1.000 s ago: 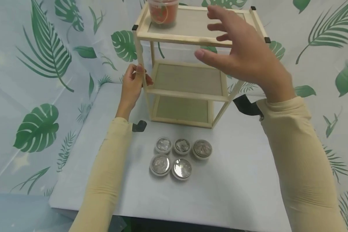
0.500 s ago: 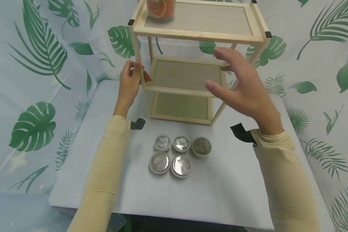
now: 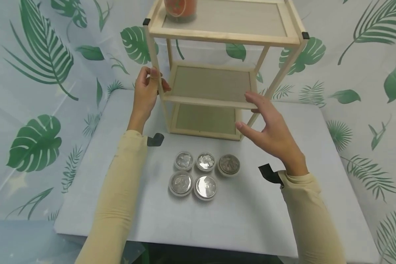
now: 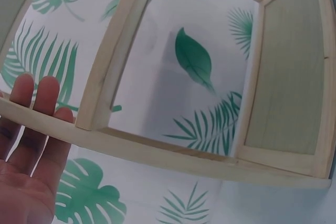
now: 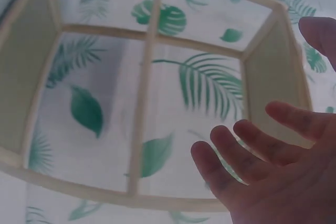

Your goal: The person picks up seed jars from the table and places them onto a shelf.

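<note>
My left fingers (image 4: 47, 92) grip the rack (image 3: 211, 82), presumably to steady it, while my right fingers (image 3: 263, 105) hang wide and empty nearby.

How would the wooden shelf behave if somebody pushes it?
The wooden shelf would probably feel stiff, being framed all round, and light, given its thin posts. A high push might tip it or slide the reddish cup on top.

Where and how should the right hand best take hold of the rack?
Probably the right front post, above the middle shelf, with the right hand coming from the right: it is a slim bar, clear on that side in the head view, opposite the left front post that the left hand grips.
</note>
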Demonstrator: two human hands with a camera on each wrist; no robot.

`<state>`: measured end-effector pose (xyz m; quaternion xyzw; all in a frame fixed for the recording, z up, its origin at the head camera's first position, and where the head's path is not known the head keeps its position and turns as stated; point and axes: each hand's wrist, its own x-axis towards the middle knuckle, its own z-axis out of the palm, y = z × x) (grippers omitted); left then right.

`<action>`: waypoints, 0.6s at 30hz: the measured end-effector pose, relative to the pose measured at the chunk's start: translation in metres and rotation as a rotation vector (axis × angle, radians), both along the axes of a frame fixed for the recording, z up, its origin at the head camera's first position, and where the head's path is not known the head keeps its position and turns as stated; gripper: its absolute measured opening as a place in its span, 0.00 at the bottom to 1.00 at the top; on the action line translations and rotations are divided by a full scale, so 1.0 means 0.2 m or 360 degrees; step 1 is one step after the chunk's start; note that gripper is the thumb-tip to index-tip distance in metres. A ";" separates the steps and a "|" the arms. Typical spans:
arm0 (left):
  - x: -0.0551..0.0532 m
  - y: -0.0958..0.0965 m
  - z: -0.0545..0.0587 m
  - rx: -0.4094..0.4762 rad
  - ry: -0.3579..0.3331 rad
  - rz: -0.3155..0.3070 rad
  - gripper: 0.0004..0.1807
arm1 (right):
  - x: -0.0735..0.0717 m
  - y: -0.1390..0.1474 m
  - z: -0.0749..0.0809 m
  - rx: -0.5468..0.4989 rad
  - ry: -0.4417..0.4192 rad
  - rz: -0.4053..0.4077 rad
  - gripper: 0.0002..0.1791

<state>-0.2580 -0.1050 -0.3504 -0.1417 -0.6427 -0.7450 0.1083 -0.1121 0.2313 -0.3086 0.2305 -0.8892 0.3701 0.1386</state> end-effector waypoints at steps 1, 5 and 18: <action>0.00 0.00 0.00 0.0003 0.0003 -0.0002 0.28 | 0.01 0.00 -0.02 -0.0005 -0.0018 -0.0004 0.41; 0.00 0.00 0.00 0.0011 -0.0006 -0.0014 0.28 | 0.02 0.02 -0.11 0.0005 -0.0066 -0.0026 0.41; 0.00 0.00 0.00 0.0011 0.0025 -0.0020 0.26 | 0.11 0.06 -0.44 0.0040 -0.0308 -0.0087 0.41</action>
